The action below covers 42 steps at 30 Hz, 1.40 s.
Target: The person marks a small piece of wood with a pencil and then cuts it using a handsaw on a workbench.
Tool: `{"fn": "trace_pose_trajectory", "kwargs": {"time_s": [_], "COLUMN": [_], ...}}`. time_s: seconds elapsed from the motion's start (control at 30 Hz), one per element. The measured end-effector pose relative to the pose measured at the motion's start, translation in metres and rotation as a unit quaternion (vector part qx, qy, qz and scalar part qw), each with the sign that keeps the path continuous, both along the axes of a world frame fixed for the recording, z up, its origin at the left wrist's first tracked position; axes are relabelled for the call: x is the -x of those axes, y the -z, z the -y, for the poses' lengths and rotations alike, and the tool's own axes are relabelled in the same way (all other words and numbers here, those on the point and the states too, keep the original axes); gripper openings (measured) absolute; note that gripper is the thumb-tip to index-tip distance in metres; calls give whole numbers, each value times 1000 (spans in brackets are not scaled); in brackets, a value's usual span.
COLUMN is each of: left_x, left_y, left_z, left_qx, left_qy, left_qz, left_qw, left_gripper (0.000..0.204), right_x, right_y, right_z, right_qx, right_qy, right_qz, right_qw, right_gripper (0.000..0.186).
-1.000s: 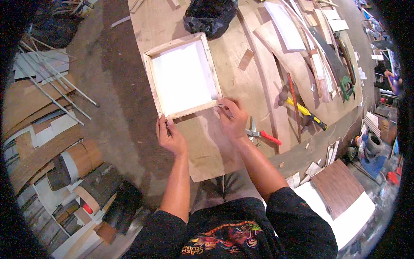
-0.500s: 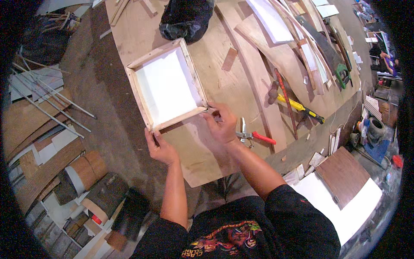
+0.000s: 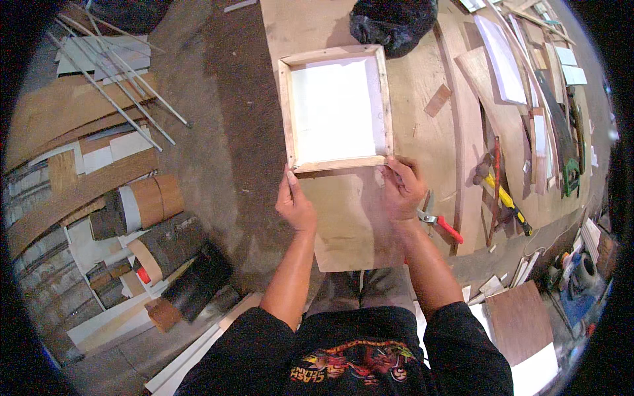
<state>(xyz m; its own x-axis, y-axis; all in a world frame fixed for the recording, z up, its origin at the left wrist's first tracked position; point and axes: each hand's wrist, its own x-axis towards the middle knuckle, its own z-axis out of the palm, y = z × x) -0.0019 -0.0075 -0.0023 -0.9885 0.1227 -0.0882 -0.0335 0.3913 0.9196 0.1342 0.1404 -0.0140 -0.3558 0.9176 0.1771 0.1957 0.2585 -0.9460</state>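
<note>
A shallow square wooden frame with a white panel inside it is between my two hands, over the plywood worktop. My left hand pinches its near left corner, thumb and fingers closed on the wood. At the near right corner my right hand grips the same frame. Just beside my right wrist lie red-handled pliers, partly hidden behind the hand. Farther right, a hammer with a yellow and black handle lies across a thin reddish bar.
A black plastic bag sits beyond the frame. Wood strips and a green-handled saw cover the worktop's right side. On the floor at left are rolls of sheet material and thin rods; a brown board lies lower right.
The view has swung, so the scene sits farther right. The frame now lies squarer to me, turned from its earlier tilt. Both hands keep hold of its near corners.
</note>
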Motion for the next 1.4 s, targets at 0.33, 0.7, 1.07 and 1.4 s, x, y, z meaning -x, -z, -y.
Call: {"fn": "trace_pose_trajectory", "kwargs": {"time_s": [0.33,0.7,1.07,1.4], "left_x": [-2,5,71,86], "left_y": [-2,2,5,19], "left_z": [2,6,13,16], "left_qx": [-55,-130,95,87], "left_qy": [23,63,259,315], "left_qz": [-36,-38,-317,-366], "left_qw": [998,989,907,871], "left_gripper": [32,37,70,79], "right_x": [0,-5,-4,-2], "right_y": [-3,-4,-6,-4], "right_z": [1,-4,-6,-3], "right_qx": [-21,-50,-96,-96], "right_qy": [3,-4,-20,-8], "right_qz": [15,80,101,91], "right_qw": [1000,996,990,991], "right_gripper": [34,27,26,26]}}
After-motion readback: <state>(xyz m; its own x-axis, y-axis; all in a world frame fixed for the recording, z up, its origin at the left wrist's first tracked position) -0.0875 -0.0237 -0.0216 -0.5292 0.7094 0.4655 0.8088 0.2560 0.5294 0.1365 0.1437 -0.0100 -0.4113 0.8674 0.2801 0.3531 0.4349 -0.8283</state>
